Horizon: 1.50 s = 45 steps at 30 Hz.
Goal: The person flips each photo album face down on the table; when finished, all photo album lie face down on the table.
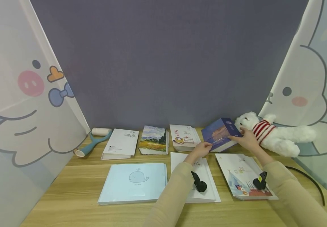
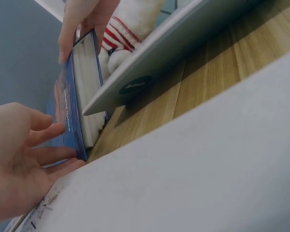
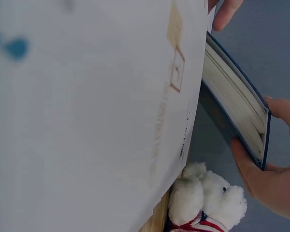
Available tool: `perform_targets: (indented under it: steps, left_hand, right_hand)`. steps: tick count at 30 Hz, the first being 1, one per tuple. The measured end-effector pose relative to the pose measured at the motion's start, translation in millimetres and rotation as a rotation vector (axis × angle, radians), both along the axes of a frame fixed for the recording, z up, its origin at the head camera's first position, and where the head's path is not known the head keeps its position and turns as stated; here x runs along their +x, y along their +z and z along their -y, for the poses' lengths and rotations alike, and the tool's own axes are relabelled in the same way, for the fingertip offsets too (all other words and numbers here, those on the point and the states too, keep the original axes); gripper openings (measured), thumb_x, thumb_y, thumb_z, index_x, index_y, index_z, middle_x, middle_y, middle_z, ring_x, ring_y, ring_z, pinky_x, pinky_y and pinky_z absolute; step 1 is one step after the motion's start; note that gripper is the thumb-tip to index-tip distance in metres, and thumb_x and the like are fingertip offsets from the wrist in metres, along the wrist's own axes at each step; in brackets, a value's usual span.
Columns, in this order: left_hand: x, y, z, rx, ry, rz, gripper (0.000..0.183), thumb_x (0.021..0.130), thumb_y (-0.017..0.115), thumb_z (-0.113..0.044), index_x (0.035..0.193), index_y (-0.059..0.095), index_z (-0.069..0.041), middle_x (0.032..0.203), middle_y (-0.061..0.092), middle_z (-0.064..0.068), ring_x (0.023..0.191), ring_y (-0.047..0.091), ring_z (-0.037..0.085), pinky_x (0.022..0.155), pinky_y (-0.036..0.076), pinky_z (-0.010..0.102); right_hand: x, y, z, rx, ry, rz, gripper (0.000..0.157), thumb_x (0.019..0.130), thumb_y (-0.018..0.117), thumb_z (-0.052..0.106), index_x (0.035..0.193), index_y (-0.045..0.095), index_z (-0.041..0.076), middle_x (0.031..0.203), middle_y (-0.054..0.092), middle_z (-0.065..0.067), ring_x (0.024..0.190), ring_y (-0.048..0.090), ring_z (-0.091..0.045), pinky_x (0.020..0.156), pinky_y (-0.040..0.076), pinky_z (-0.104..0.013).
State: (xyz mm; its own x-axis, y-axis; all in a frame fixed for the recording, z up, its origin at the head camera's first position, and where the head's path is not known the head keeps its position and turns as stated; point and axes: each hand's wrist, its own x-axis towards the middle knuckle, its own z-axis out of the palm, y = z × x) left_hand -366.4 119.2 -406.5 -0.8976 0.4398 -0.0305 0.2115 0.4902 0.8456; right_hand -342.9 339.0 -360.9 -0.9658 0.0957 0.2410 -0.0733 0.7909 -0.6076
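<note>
Head view: blue book (image 1: 216, 132) at the right of the back row, tilted, page edges toward the near side. Gripped at its right end by the right hand (image 1: 248, 138), with thumb and fingers on opposite covers (plainest from the right wrist). Touched at the near left corner by the left hand (image 1: 199, 150), fingers loosely extended; impossible to tell whether supporting any weight.

Just right of it, a white plush toy (image 1: 277, 137) in a red-striped top. Leftward along the row, 3 more books: room-drawing book (image 1: 182, 134), landscape book (image 1: 153, 140), white book (image 1: 121, 143). Beyond them, a blue-handled roller (image 1: 93, 145).

Nearer, another 3: whale book (image 1: 136, 186); middle book (image 1: 201, 168), partly under the left sleeve (image 1: 172, 195); tent book (image 1: 238, 173), beside the right sleeve (image 1: 291, 189). Beneath everything, a wooden table (image 1: 75, 186); behind, a grey wall (image 1: 166, 63); far right, a black cable (image 1: 308, 175).
</note>
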Motion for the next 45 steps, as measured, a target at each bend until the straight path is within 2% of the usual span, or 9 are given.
perform_targets:
  steps: [8,15,21,25,26,29,36,40,45]
  left_hand:
    - [1.6,-1.1,1,-0.033,0.003,-0.007,0.035,0.101,0.042,-0.031,0.129,0.058,-0.018,0.130,0.057,0.002,0.119,0.054,0.019,0.094,0.047,0.034]
    - [1.3,-0.6,3,-0.047,-0.024,-0.022,0.035,0.101,0.042,-0.030,0.129,0.058,-0.017,0.130,0.057,0.002,0.121,0.052,0.020,0.097,0.047,0.033]
    - [-8.9,-9.7,0,-0.021,-0.036,-0.020,0.033,0.100,0.044,-0.032,0.126,0.060,-0.019,0.126,0.059,0.001,0.118,0.054,0.018,0.095,0.047,0.033]
    - [-6.2,-8.7,1,-0.028,-0.030,-0.021,0.032,0.100,0.044,-0.031,0.126,0.060,-0.019,0.126,0.059,0.000,0.118,0.054,0.018,0.093,0.048,0.033]
    - [0.3,-1.4,3,-0.034,-0.022,-0.004,0.032,0.100,0.044,-0.028,0.126,0.060,-0.018,0.127,0.059,0.001,0.119,0.054,0.019,0.095,0.047,0.033]
    - [2.4,-0.3,3,-0.049,-0.009,-0.024,0.031,0.100,0.043,-0.027,0.126,0.060,-0.019,0.127,0.059,0.000,0.119,0.053,0.019,0.094,0.048,0.034]
    - [1.9,1.0,3,-0.062,0.008,-0.065,0.030,0.101,0.043,-0.025,0.123,0.062,-0.021,0.129,0.058,-0.001,0.116,0.055,0.017,0.089,0.048,0.032]
    - [-0.8,0.1,3,-0.051,0.037,-0.086,0.030,0.101,0.043,-0.024,0.119,0.065,-0.020,0.126,0.060,-0.001,0.095,0.058,0.015,0.072,0.046,0.027]
    - [-4.1,-1.9,2,-0.057,0.045,-0.094,0.030,0.101,0.043,-0.025,0.114,0.069,-0.020,0.122,0.063,-0.003,0.088,0.056,0.010,0.068,0.042,0.024]
  right_hand:
    - [-1.8,-1.4,0,0.039,-0.001,0.045,0.082,0.089,0.061,0.039,0.135,0.029,-0.020,0.129,0.038,-0.044,0.116,0.041,-0.055,0.094,0.040,-0.060]
    - [-1.7,-2.0,-2,0.117,-0.003,0.086,0.070,0.090,0.059,0.039,0.125,0.045,-0.019,0.124,0.046,-0.041,0.110,0.045,-0.055,0.088,0.043,-0.059]
    - [-2.5,-4.8,-4,0.206,0.040,0.104,0.057,0.093,0.056,0.031,0.120,0.051,-0.019,0.118,0.052,-0.039,0.105,0.050,-0.054,0.083,0.046,-0.057]
    - [-3.0,-7.4,-4,0.244,0.072,0.115,0.051,0.092,0.056,0.025,0.118,0.052,-0.019,0.114,0.055,-0.038,0.102,0.052,-0.053,0.083,0.046,-0.057]
    - [-3.4,-8.0,-4,0.253,0.081,0.126,0.050,0.092,0.056,0.024,0.118,0.051,-0.019,0.113,0.056,-0.038,0.102,0.053,-0.053,0.083,0.047,-0.056]
    - [-5.6,-8.6,-4,0.253,0.117,0.202,0.051,0.092,0.054,0.021,0.118,0.048,-0.022,0.114,0.053,-0.039,0.104,0.052,-0.053,0.084,0.047,-0.055]
    - [-6.6,-6.6,3,0.180,0.170,0.412,0.070,0.095,0.049,0.031,0.131,0.029,-0.026,0.130,0.034,-0.046,0.118,0.038,-0.058,0.095,0.041,-0.058]
    - [-8.3,-8.8,7,0.171,0.134,0.412,0.070,0.096,0.047,0.031,0.131,0.027,-0.027,0.131,0.032,-0.047,0.119,0.036,-0.058,0.097,0.039,-0.058]
    - [-10.9,-10.4,10,0.173,0.090,0.356,0.065,0.093,0.050,0.028,0.123,0.037,-0.028,0.125,0.039,-0.046,0.115,0.042,-0.056,0.095,0.042,-0.056]
